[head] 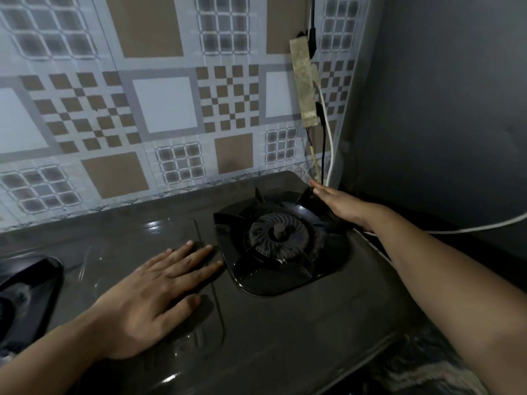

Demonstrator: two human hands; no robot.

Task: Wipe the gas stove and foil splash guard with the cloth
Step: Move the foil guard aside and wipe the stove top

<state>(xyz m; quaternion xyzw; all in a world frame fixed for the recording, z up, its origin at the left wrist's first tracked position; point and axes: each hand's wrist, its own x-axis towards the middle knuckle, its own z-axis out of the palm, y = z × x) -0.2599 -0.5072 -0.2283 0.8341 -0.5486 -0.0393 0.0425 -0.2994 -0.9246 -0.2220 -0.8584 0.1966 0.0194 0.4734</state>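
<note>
Head view: left hand flat, fingers straight, on stove at 7 o'clock; right hand flat, released, on stove's edge at 2 o'clock, beside burner.

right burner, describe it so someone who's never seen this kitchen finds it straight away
Start at the dark gas stove below the patterned splash guard. The right burner is the ribbed round ring inside the black pan support between both hands; the other burner is cut off at the left edge.

1. A home kitchen, dimly lit.
2. A dark two-burner gas stove with a black pan support fills the view.
3. A patterned foil splash guard covers the wall behind.
4. Cables hang in the corner.
</note>
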